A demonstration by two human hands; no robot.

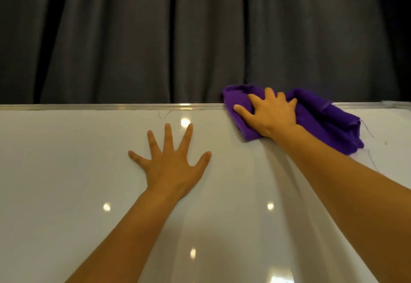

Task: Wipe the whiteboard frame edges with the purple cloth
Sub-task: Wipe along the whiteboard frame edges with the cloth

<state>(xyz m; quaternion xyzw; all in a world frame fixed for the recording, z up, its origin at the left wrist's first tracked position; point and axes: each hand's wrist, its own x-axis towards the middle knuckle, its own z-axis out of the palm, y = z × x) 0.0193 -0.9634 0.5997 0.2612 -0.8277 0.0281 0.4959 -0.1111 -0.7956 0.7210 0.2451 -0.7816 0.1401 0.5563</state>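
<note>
The whiteboard [66,160] fills the lower half of the view, white and glossy. Its thin silver frame edge [100,106] runs along the top. A crumpled purple cloth [322,118] lies over that top edge at the right. My right hand [270,113] presses on the cloth, fingers curled over it at the frame. Part of the cloth hangs down the board to the right of my wrist, with loose threads trailing. My left hand [170,160] rests flat on the board face with fingers spread, below the frame and left of the cloth.
A dark grey curtain [178,33] hangs in folds behind the board. Ceiling lights glare as bright spots on the board. The frame's top right corner [391,104] shows near the right border.
</note>
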